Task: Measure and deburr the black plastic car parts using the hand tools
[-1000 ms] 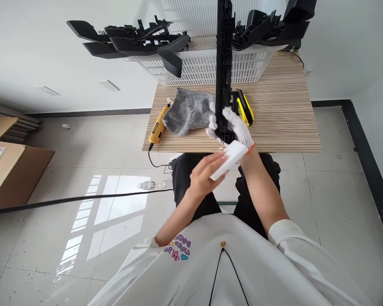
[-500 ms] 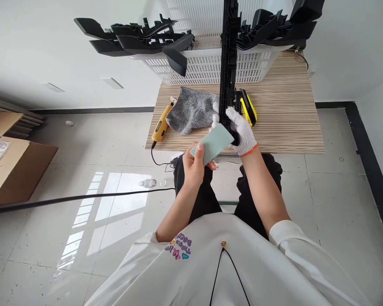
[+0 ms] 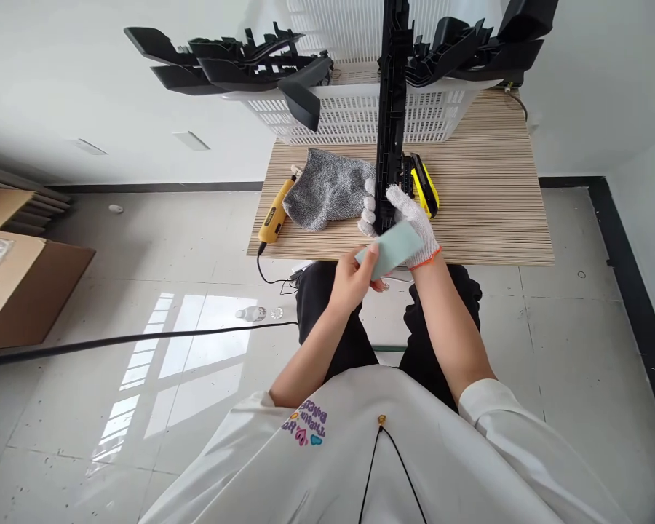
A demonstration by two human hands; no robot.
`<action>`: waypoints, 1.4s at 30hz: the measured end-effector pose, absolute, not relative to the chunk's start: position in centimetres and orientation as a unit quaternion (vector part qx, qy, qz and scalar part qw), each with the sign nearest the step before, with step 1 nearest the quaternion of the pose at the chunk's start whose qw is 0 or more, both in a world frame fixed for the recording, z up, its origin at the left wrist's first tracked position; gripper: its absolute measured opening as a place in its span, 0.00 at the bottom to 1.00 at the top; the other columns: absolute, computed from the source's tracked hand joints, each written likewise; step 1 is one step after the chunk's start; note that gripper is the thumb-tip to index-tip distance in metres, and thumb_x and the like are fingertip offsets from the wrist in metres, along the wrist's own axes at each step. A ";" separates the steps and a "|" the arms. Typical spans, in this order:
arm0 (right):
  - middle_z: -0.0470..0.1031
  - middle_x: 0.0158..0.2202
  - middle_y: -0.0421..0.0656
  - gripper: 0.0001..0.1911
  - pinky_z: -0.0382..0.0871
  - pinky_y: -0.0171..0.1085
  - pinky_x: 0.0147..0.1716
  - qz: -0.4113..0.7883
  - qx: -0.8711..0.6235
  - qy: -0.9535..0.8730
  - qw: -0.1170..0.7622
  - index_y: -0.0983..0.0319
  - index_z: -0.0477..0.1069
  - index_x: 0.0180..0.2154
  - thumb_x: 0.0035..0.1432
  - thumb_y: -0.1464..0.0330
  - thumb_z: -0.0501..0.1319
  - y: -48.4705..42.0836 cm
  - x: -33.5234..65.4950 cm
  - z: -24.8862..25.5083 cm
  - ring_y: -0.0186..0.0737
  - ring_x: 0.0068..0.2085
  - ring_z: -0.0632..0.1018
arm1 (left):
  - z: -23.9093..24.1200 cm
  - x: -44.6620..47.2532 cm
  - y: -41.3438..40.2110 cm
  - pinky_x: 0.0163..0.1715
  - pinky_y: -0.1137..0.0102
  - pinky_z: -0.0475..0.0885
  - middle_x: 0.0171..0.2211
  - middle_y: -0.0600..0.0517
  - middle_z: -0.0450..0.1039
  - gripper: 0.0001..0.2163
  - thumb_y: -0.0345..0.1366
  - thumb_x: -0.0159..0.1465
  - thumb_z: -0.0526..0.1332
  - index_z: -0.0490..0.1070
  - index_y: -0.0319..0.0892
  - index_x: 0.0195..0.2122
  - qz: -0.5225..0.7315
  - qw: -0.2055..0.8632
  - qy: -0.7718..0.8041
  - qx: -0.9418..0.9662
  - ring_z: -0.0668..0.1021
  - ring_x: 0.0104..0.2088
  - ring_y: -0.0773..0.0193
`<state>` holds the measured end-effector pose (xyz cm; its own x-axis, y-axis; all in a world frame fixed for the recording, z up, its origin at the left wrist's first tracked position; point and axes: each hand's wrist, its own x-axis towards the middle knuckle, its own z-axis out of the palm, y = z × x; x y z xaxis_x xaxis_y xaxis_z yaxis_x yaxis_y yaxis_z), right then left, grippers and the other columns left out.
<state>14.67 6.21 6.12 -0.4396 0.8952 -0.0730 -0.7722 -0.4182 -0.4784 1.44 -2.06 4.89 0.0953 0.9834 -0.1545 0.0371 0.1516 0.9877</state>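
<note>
My left hand (image 3: pixel 354 278), bare, pinches a pale green rectangular sheet (image 3: pixel 388 253) between thumb and fingers; its kind cannot be made out. The sheet lies across the near end of a long black plastic part (image 3: pixel 391 124) and hides that end. My right hand (image 3: pixel 416 222), in a white knit glove with an orange cuff, wraps round the part from below, its fingertips showing on the left side. Held this way, the part stretches away over the table and the white basket. Close to my right hand lies a yellow and black tool (image 3: pixel 425 186).
On the wooden table (image 3: pixel 491 218) are a grey cloth (image 3: pixel 327 191) and a yellow corded power tool (image 3: pixel 274 215). Behind them stands a white plastic basket (image 3: pixel 338 115) with several black plastic parts (image 3: pixel 240 62) jutting out. A cardboard box (image 3: pixel 38 284) and a bottle (image 3: pixel 251 314) are on the floor.
My left hand has moved to the right with the green sheet, which now reaches over the right glove's wrist side. The right hand and the black part have hardly moved.
</note>
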 end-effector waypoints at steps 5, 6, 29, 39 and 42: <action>0.78 0.33 0.35 0.12 0.80 0.35 0.39 0.815 -0.200 -0.187 0.510 0.55 0.73 0.49 0.74 0.61 0.53 6.0 14.7 6.4 0.32 0.33 0.78 | 4.7 1.4 -2.5 0.17 0.76 0.69 0.15 0.55 0.72 0.26 0.62 0.65 0.62 0.67 0.42 0.27 0.396 0.540 0.495 0.554 0.78 0.16 0.66; 0.78 0.34 0.36 0.14 0.80 0.35 0.39 0.821 -0.192 -0.184 0.504 0.56 0.73 0.49 0.74 0.60 0.51 6.0 14.7 6.4 0.32 0.33 0.78 | 4.6 1.4 -2.5 0.17 0.75 0.69 0.16 0.55 0.72 0.26 0.62 0.66 0.61 0.66 0.42 0.28 0.442 0.518 0.505 0.530 0.77 0.15 0.67; 0.78 0.34 0.39 0.15 0.81 0.38 0.37 0.811 -0.197 -0.212 0.509 0.56 0.73 0.49 0.73 0.59 0.52 6.2 14.7 6.1 0.37 0.36 0.80 | 5.9 0.0 -1.7 0.17 0.76 0.71 0.20 0.56 0.72 0.26 0.63 0.66 0.61 0.66 0.42 0.30 0.466 0.483 0.519 0.530 0.77 0.16 0.69; 0.81 0.35 0.38 0.15 0.80 0.38 0.42 0.792 -0.231 -0.223 0.519 0.56 0.75 0.48 0.72 0.60 0.52 6.1 14.6 6.5 0.37 0.42 0.81 | 6.8 -0.9 -2.0 0.14 0.76 0.68 0.19 0.55 0.69 0.27 0.64 0.64 0.62 0.69 0.42 0.28 0.415 0.491 0.534 0.549 0.78 0.18 0.66; 0.81 0.36 0.40 0.16 0.81 0.39 0.44 0.794 -0.219 -0.226 0.519 0.58 0.75 0.48 0.72 0.61 0.51 6.2 14.7 6.3 0.40 0.44 0.82 | 6.5 -1.0 -1.2 0.15 0.76 0.69 0.19 0.54 0.71 0.26 0.64 0.65 0.60 0.70 0.42 0.31 0.414 0.486 0.547 0.541 0.77 0.18 0.67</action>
<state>14.66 6.19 6.34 -0.3646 0.9243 -0.1130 -0.7258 -0.3581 -0.5873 -0.99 -1.23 6.48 0.0583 0.9947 -0.0844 0.1890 0.0720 0.9793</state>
